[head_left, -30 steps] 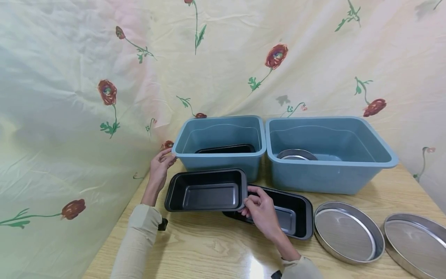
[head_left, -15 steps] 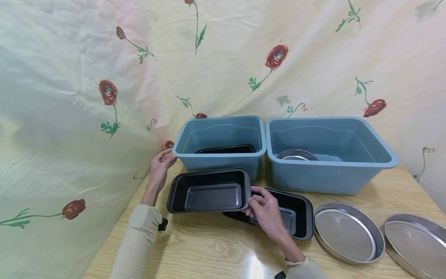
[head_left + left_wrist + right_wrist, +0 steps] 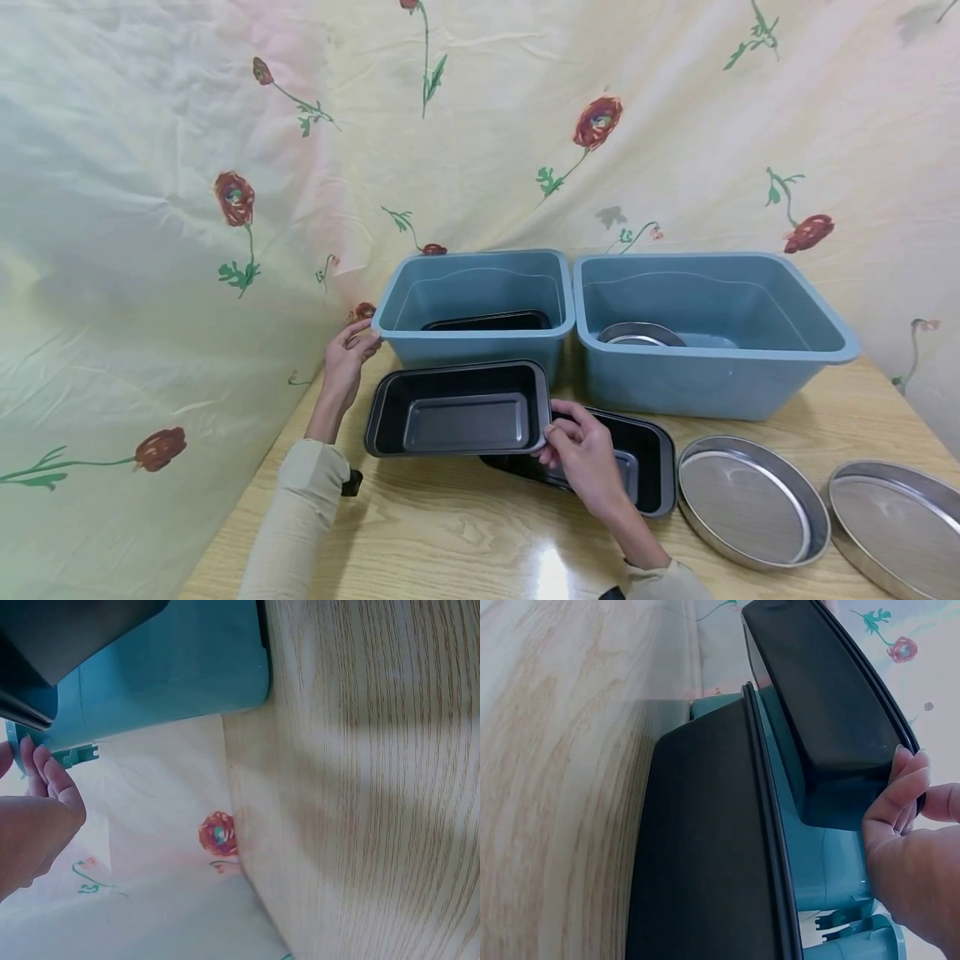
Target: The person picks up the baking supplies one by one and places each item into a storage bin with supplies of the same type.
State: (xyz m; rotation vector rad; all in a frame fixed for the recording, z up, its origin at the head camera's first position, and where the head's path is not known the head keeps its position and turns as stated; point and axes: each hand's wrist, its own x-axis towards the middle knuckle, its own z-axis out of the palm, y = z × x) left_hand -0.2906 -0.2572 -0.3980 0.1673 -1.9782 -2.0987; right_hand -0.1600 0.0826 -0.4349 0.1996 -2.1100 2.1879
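Note:
My right hand (image 3: 588,458) pinches the right end rim of a black loaf pan (image 3: 465,421), thumb on top and fingers beneath. The pan hangs raised and tilted toward me before the left blue bin (image 3: 472,334). In the right wrist view its outer side (image 3: 840,712) is seen above a second loaf pan (image 3: 705,847), which sits on the table. My left hand (image 3: 347,362) pinches the front left rim corner of the left bin, and in the left wrist view its fingers (image 3: 64,784) lie at that rim. Another black pan (image 3: 487,320) lies inside this bin.
A second blue bin (image 3: 712,354) stands close to the right of the first, with a round metal rim (image 3: 641,331) inside. Two shallow round metal pieces (image 3: 753,500) lie at the table's right. A flowered cloth (image 3: 487,125) hangs behind and to the left.
My right hand has drawn the held loaf pan a little to the right, and it covers more of the pan below. My left hand stays at the bin's rim.

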